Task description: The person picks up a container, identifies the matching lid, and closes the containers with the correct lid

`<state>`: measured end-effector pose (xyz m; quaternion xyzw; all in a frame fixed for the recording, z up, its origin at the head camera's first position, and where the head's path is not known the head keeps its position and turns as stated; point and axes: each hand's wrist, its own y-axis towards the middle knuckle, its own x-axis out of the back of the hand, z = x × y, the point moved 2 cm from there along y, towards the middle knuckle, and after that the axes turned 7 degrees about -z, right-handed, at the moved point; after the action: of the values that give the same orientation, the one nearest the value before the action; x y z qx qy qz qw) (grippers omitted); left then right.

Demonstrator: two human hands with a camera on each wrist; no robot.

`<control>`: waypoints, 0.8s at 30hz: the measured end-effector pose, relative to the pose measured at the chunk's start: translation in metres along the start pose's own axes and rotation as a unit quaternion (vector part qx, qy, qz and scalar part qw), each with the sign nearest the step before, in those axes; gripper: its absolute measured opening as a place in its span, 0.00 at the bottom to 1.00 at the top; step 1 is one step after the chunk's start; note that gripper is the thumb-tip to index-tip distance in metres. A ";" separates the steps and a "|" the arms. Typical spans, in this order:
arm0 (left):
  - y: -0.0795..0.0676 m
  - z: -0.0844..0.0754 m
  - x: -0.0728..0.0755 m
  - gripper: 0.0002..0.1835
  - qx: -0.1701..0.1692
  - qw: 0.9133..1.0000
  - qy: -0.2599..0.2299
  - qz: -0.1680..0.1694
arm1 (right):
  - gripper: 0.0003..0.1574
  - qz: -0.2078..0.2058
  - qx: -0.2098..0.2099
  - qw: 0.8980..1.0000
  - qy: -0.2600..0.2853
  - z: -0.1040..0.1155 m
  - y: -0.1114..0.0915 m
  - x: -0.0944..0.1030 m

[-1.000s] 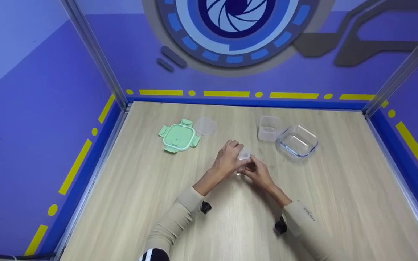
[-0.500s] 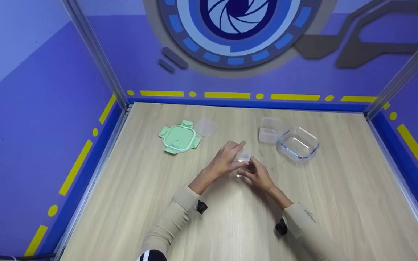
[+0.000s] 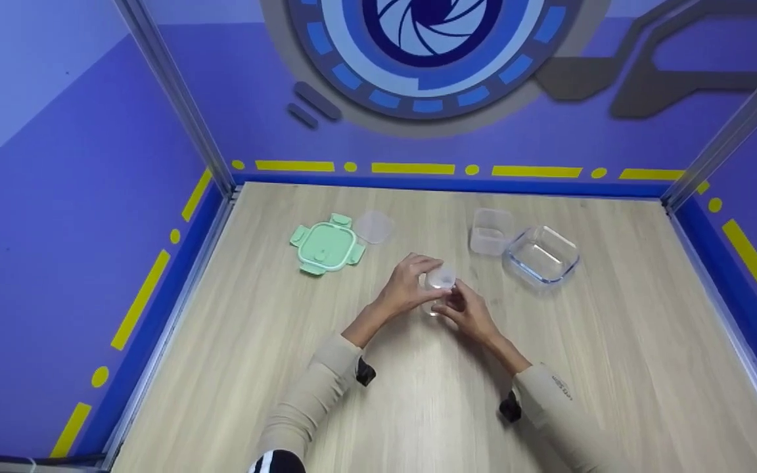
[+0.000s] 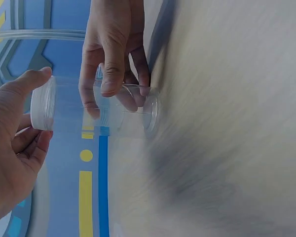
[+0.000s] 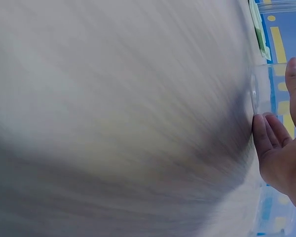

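Note:
A clear cylindrical jar (image 4: 69, 106) with a white ridged screw lid (image 3: 441, 276) stands upright near the middle of the table. In the left wrist view, my left hand (image 3: 405, 286) pinches the lid between thumb and fingers. Lower down, my right hand (image 3: 472, 315) holds the jar's body, thumb on one side and fingers on the other. The right wrist view catches just the lower part of the jar, beside the right hand's fingers. Seen from the head, both hands cover much of the jar's body.
At the back left lies a green lid (image 3: 326, 247) with side clips, next to a translucent flat lid (image 3: 374, 226). Back right, a translucent plastic container (image 3: 491, 233) stands close to a square glass container (image 3: 542, 256). Walls border the wooden table (image 3: 615, 341).
My left hand has shifted its fingers around the lid, lifting and resettling them, so more of the lid's top shows. The right hand keeps its place on the jar.

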<state>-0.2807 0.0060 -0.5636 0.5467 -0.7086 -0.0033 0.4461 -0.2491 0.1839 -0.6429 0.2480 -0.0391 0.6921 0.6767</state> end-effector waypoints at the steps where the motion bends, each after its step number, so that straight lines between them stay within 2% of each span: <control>1: 0.000 0.000 0.000 0.31 0.006 1.000 -0.005 -0.003 | 0.27 0.001 -0.005 1.000 0.002 0.000 0.000 0.000; 4: 0.001 0.001 0.001 0.31 0.013 1.000 -0.015 -0.002 | 0.28 0.010 -0.018 1.000 0.002 0.002 0.000 0.000; 10: -0.003 0.004 0.003 0.33 0.016 0.999 -0.026 0.027 | 0.33 0.014 -0.032 0.999 -0.008 0.005 -0.003 0.002; 16: -0.013 0.013 0.010 0.36 0.052 0.998 0.026 0.033 | 0.36 0.018 -0.046 0.999 -0.004 0.005 -0.005 0.005; 24: -0.036 0.032 0.032 0.33 0.086 0.993 0.062 0.057 | 0.42 0.016 -0.053 0.998 -0.002 0.006 -0.010 0.008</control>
<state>-0.2735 -0.0492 -0.5806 0.5411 -0.7072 0.1166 0.4400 -0.2375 0.1893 -0.6372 0.2125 -0.0806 0.6996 0.6774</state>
